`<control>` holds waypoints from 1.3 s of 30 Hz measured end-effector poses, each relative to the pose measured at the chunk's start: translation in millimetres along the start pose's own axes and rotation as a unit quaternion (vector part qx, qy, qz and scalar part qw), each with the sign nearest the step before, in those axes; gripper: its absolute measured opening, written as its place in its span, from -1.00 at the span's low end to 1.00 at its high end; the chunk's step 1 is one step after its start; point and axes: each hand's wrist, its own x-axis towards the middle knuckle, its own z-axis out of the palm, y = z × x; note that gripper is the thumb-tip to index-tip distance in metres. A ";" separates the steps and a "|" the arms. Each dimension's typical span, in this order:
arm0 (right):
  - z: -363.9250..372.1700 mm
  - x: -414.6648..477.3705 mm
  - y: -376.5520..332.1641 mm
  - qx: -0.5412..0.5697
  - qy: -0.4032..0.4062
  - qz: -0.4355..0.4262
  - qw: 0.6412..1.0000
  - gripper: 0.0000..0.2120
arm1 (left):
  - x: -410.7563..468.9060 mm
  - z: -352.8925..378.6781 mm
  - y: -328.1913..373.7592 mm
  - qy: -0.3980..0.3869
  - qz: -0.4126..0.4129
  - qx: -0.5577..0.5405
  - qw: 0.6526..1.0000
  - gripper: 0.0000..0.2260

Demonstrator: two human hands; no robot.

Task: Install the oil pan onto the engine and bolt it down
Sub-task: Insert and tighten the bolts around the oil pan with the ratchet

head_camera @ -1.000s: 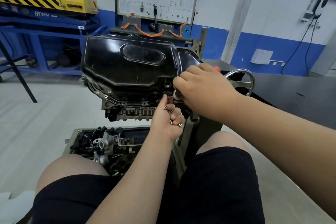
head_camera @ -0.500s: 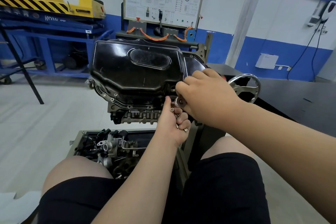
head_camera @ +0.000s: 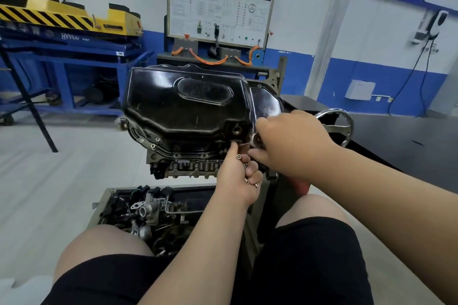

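Metal in the left hand (head_camera: 236, 176): several small silver bolts (head_camera: 239, 156), gripped in curled fingers, with 2 heads showing between the knuckles. The thumb and forefinger reach up to the flange at the near right corner of the pan.

Right hand (head_camera: 292, 141): fingers curled, knuckles up, just beside the left hand at the same corner. It pinches a shiny metal piece (head_camera: 255, 140); what kind of piece it is cannot be told.

Glossy black pressed-steel oil pan (head_camera: 186, 106): seated on the upturned grey engine block (head_camera: 188, 164), with its flange lying along the block's top edge. There is 1 oval raised panel in its face. The round drain hole (head_camera: 236, 130) is at the near right corner, just left of the right hand.

Chrome spoked handwheel (head_camera: 339, 126): behind the right wrist, at the right end of the engine.

Grey metal tray of loose engine parts (head_camera: 106, 195): on the floor below the block, partly hidden by the left forearm and a bare knee.

Dark tabletop (head_camera: 409, 136): at the right edge of the view.

White wiring-diagram training board (head_camera: 220, 2): upright against the far wall, behind the pan.

Blue steel lift table (head_camera: 74, 54): far left, carrying a yellow machine with black hazard stripes (head_camera: 62, 15).
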 end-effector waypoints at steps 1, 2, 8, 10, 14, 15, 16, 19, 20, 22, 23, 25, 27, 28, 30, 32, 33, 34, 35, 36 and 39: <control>0.8 0.1 -1.4 0.020 -0.020 0.041 0.999 -0.54 | 0.5 -0.3 0.7 0.003 -0.001 0.015 1.000 -0.65; 2.0 -1.1 -2.5 0.029 -0.020 0.060 0.998 -0.48 | 1.3 -0.3 1.6 0.004 -0.006 0.023 1.000 -0.67; 7.0 -3.8 2.1 -0.038 0.095 -0.111 0.989 -0.80 | -0.9 -2.4 5.7 0.003 -0.019 -0.015 1.000 -0.62; 5.3 -0.6 3.9 -0.011 0.102 -0.102 0.989 -0.76 | -0.2 -3.4 4.9 0.009 -0.017 -0.008 1.000 -0.59; 4.4 1.1 -0.4 0.022 0.037 -0.008 0.999 -0.57 | 1.8 -4.8 6.9 -0.015 -0.025 -0.010 1.000 -0.61; 3.8 0.9 -1.5 0.033 0.016 0.029 0.999 -0.47 | 2.8 -5.2 7.6 -0.018 -0.029 0.000 0.999 -0.63; 3.9 -0.2 -2.7 0.045 -0.001 0.061 0.997 -0.41 | 3.5 -5.2 8.1 -0.017 -0.035 0.011 0.999 -0.65; 6.1 -4.4 -2.5 0.023 -0.003 0.057 0.998 -0.40 | 2.0 -5.9 7.8 -0.019 -0.045 -0.003 0.999 -0.69; 7.2 -4.8 -1.2 0.010 0.019 0.018 1.000 -0.46 | 0.7 -5.5 7.4 -0.017 -0.042 -0.015 0.999 -0.70; 7.0 -4.5 0.8 -0.033 0.081 -0.069 0.994 -0.68 | -2.2 -4.2 5.9 -0.010 -0.036 -0.025 0.999 -0.73; 5.8 -3.3 1.5 -0.028 0.107 -0.083 0.990 -0.74 | -3.3 -3.6 4.9 -0.010 -0.036 -0.027 0.999 -0.73; 2.9 -3.5 4.8 0.000 0.071 -0.070 0.995 -0.72 | -4.5 -3.0 3.7 -0.017 -0.044 -0.030 0.998 -0.68; 3.3 -5.0 5.7 0.034 0.022 -0.001 0.999 -0.63 | -4.2 -3.6 3.6 -0.027 -0.054 -0.021 0.998 -0.57; 5.3 -5.6 6.2 0.037 0.001 0.036 0.999 -0.56 | -4.0 -3.9 3.8 -0.032 -0.054 -0.010 0.998 -0.54; 6.1 -7.2 2.8 0.033 -0.034 0.080 0.996 -0.43 | -3.8 -3.3 3.4 -0.027 -0.047 0.024 0.998 -0.59; 12.4 -9.2 -0.4 0.020 -0.004 0.048 0.999 -0.40 | -4.8 -2.7 3.3 -0.018 -0.046 0.026 0.998 -0.62; 15.1 -9.8 -0.2 0.004 0.038 -0.003 0.999 -0.47 | -5.2 -2.4 3.6 -0.013 -0.043 0.009 0.999 -0.63; 16.2 -10.1 0.1 -0.017 0.088 -0.043 0.995 -0.57 | -5.6 -2.1 3.8 -0.008 -0.041 -0.004 0.999 -0.63; 17.2 -10.1 0.7 -0.022 0.133 -0.061 0.989 -0.66 | -6.7 -1.9 3.6 -0.005 -0.040 -0.007 0.999 -0.63; 17.2 -8.6 2.5 -0.016 0.158 -0.070 0.985 -0.72 | -7.8 -1.7 3.0 -0.006 -0.041 -0.008 0.999 -0.62; 11.3 -5.7 3.8 0.025 0.096 -0.037 0.994 -0.71 | -8.8 -1.5 0.8 -0.030 -0.033 -0.024 0.999 -0.62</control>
